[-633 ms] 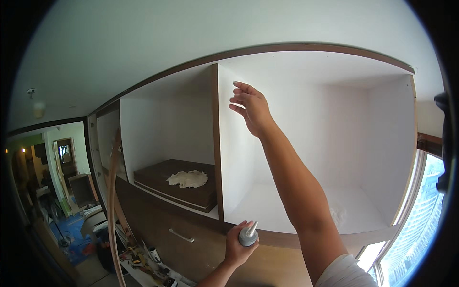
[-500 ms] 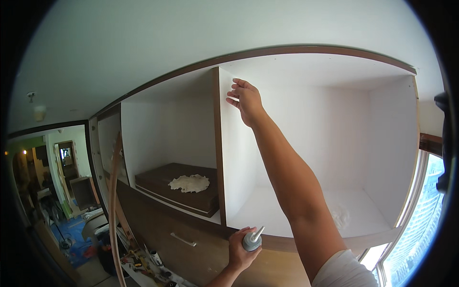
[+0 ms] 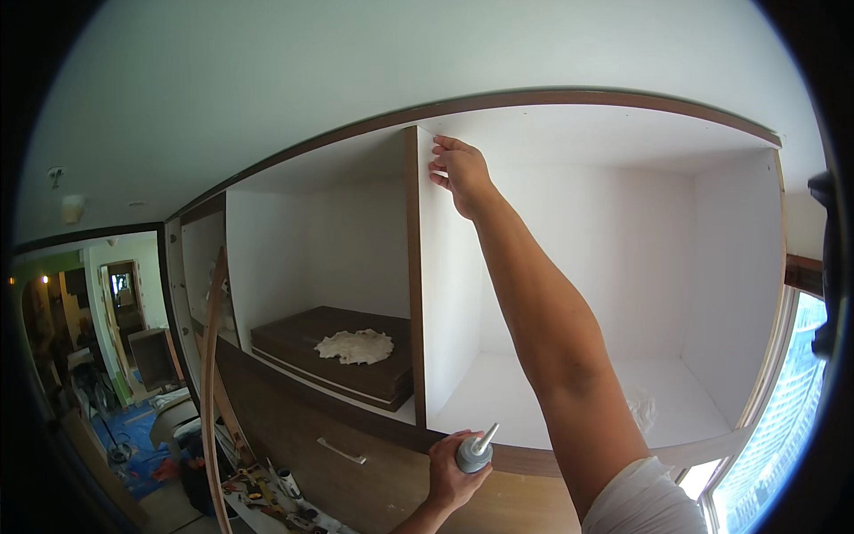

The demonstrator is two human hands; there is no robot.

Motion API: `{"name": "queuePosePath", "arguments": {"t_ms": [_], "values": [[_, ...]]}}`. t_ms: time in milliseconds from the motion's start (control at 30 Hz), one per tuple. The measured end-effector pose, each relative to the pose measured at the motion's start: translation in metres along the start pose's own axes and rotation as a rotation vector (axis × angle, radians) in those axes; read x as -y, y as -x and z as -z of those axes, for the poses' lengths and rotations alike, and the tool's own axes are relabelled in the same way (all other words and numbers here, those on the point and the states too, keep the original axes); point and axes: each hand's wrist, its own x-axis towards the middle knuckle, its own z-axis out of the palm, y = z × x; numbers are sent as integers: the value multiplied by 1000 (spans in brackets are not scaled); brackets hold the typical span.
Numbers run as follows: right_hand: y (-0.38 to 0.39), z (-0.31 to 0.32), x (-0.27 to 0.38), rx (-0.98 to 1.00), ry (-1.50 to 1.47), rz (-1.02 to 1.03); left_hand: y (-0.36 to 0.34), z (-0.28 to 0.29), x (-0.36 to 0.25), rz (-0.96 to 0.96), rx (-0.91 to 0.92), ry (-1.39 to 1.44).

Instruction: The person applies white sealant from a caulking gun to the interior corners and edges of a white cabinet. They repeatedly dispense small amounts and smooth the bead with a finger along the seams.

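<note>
In my left hand (image 3: 451,473) is a grey bottle (image 3: 474,456) with a pale pointed nozzle, held upright just below the front edge of the cabinet. My right hand (image 3: 462,169) reaches up inside the right-hand compartment of the white-lined wall cabinet (image 3: 587,258). Its fingers are bent and a little apart, with nothing visible between them. The fingertips are at the top of the divider panel (image 3: 442,267), near its brown front edge; whether they press on it is hard to tell.
Brown boards (image 3: 311,356) lie in the neighbouring compartment with a crumpled whitish cloth (image 3: 356,346) on top. Clear crumpled plastic (image 3: 640,411) sits behind my right arm. A long wooden strip (image 3: 210,383) leans at the left. Tools (image 3: 258,489) lie on a ledge below. At right is a window (image 3: 774,418).
My right hand has risen slightly along the divider panel toward its top corner, its fingers drawing a little closer together. The left hand still holds the bottle, and the view has shifted slightly.
</note>
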Motion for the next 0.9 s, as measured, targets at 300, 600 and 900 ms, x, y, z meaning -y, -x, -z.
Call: {"name": "queuePosePath", "arguments": {"t_ms": [300, 600, 900], "values": [[12, -12, 11, -24, -22, -52, 2, -2, 2, -9, -20, -33], [21, -21, 16, 25, -11, -7, 2, -4, 8, -26, -16, -7], [29, -35, 28, 53, 48, 8, 1, -6, 6, -59, -57, -30]]}}
